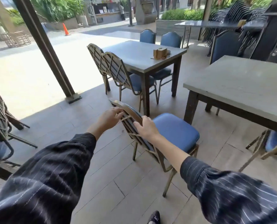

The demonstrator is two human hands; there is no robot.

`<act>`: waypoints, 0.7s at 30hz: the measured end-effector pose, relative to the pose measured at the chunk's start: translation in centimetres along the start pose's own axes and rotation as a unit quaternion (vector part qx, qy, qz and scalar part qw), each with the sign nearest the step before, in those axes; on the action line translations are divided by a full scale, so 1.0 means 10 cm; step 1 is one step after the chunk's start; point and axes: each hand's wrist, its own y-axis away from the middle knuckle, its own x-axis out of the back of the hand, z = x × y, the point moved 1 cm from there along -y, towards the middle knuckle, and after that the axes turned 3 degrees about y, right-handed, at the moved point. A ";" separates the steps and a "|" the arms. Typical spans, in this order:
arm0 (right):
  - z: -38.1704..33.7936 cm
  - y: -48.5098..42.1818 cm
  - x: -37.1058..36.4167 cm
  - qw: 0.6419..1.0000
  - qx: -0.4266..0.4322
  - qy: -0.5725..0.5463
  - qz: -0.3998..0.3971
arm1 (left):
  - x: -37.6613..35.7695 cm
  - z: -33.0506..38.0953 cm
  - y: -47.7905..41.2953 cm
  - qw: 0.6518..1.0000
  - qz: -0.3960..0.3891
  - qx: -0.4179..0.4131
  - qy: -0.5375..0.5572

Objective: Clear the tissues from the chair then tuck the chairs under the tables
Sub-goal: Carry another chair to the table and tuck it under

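Observation:
A chair (175,131) with a blue padded seat and a gold metal frame stands on the tiled floor in front of me, its seat facing the grey table (241,84) on the right. The seat is bare; no tissues show on it. My left hand (109,117) grips the top of the backrest at its left end. My right hand (146,127) holds the backrest at its right side. The chair's seat stands just short of the table's dark near leg (190,107).
A second grey table (139,57) stands farther back with several blue chairs tucked around it and a wooden holder (159,53) on top. Another blue chair (273,143) sits at the right edge. A dark post (53,59) rises at left. Stacked chairs stand far right.

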 end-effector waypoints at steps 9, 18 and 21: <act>-0.04 -0.67 -0.51 0.974 -0.021 0.153 0.167 | -0.05 -0.65 -0.97 0.992 -0.116 -0.048 0.018; 0.00 -0.68 -0.57 0.932 -0.011 0.239 0.272 | -0.04 -1.06 -1.69 0.962 -0.234 -0.137 0.027; -0.03 -0.68 -0.58 0.921 -0.046 0.246 0.299 | -0.11 -1.10 -1.99 0.935 -0.287 -0.206 -0.006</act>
